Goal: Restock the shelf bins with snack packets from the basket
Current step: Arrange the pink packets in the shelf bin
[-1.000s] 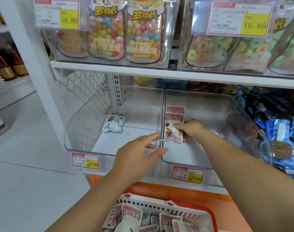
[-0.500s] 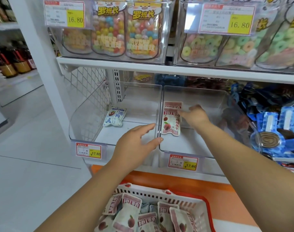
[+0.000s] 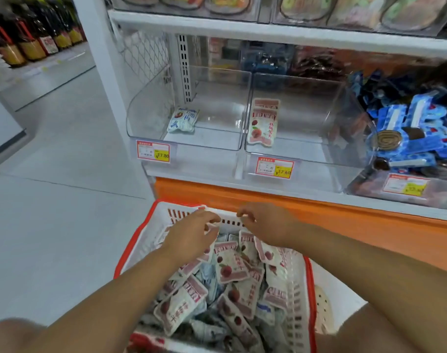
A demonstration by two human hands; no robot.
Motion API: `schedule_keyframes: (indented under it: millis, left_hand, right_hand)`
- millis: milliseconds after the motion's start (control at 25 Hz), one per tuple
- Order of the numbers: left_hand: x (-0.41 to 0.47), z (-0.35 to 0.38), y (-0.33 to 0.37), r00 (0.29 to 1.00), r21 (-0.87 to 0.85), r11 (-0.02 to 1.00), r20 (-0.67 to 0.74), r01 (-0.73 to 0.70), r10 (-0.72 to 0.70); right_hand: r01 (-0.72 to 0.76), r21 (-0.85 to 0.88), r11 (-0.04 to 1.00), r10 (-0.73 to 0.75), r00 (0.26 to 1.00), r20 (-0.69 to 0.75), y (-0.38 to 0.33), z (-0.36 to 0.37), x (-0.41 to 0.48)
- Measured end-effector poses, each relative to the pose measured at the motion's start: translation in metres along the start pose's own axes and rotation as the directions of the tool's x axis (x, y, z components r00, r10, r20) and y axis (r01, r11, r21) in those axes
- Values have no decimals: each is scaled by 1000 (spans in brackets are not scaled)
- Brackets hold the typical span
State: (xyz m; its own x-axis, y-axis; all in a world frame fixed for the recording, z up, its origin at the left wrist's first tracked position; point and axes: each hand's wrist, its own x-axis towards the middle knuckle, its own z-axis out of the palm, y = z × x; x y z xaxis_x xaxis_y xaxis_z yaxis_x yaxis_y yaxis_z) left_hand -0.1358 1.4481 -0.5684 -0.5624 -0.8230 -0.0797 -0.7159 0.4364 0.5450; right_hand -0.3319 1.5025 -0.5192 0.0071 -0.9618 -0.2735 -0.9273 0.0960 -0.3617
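Pink-and-white snack packets (image 3: 230, 266) fill the basket (image 3: 133, 250).
Left hand (image 3: 192, 238) and right hand (image 3: 268, 225) hover over them, fingers loosely curled, holding nothing visible.

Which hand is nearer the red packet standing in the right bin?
Right. The right hand is below the red packet, over the basket's far rim; the left hand is farther left.

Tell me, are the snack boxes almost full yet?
Not nearly. Done so far: one pink packet stands in the right clear bin, and one blue-and-white packet lies in the left bin. Right now the left hand and right hand reach into the basket; whether they hold anything is unclear. Left: the basket's big heap of packets.
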Motion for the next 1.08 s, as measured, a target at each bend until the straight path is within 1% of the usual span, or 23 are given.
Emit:
schedule_keyframes:
  millis: [40,80,120,160,240,280,320,400,480,520,560,600,640,680,720,760,800,840,880,960,1000,1080]
  left_hand:
    - [-9,16,-11,996,-2,998,61,64,-64]
    - [-19,29,-19,989,-18,993,101,113,-111]
    - [-26,39,-25,981,-40,988,133,148,-142]
    - [-32,49,-30,976,-77,982,151,172,-159]
    - [-41,63,-33,967,-147,968,183,205,-177]
    - [-44,69,-34,964,-167,964,199,209,-174]
    - [-45,72,-34,963,-180,962,211,207,-168]
    - [-45,73,-31,960,-216,952,224,216,-167]
    - [-41,70,-27,949,-289,917,237,274,-209]
    - [-37,68,-24,940,-342,885,241,314,-240]
    - [-33,66,-20,928,-424,830,248,363,-279]
    - [-29,63,-15,910,-530,740,268,413,-316]
    - [-26,58,-9,889,-635,622,313,458,-335]
    - [-23,52,-4,874,-718,499,368,485,-319]
    - [-20,47,0,865,-774,389,420,500,-275]
    - [-18,40,5,864,-812,299,451,501,-224]
    - [-18,35,10,867,-838,229,463,496,-183]
    - [-18,30,16,873,-855,185,462,485,-155]
    - [-19,27,18,882,-867,173,444,467,-157]
    - [-21,23,21,897,-876,212,398,434,-191]
    - [-22,22,21,901,-874,237,383,424,-203]
    - [-25,16,21,909,-863,295,360,410,-209]
  right_hand:
    - [-50,-92,994,64,986,152,13,21,0]
    - [-63,-153,986,99,965,244,26,39,-1]
    - [-88,-167,982,134,947,291,41,55,0]
    - [-137,-138,981,173,938,301,51,66,0]
    - [-269,-29,963,266,921,283,65,88,-1]
    - [-312,4,950,299,914,274,71,102,-1]
    - [-337,14,941,323,912,253,73,113,-2]
    - [-385,-9,923,382,913,144,73,127,-4]
    - [-386,-12,922,387,922,7,66,117,-2]
    - [-364,48,930,366,930,-39,61,104,1]
    - [-314,190,930,334,939,-83,55,89,3]
    - [-249,415,875,320,941,-110,48,73,4]
    - [-189,657,730,329,939,-95,41,60,2]
    - [-146,838,526,334,942,-46,33,48,-3]
    - [-122,937,329,309,951,15,27,40,-9]
    - [-115,975,188,268,961,61,25,37,-13]
    - [-114,988,106,226,970,88,23,35,-16]
    - [-116,992,52,195,975,104,21,34,-19]
    - [-122,992,9,178,977,119,20,35,-21]
    - [-136,990,-30,172,975,139,17,33,-23]
    - [-142,989,-27,173,974,145,16,32,-24]
    - [-157,987,19,167,974,151,15,26,-26]
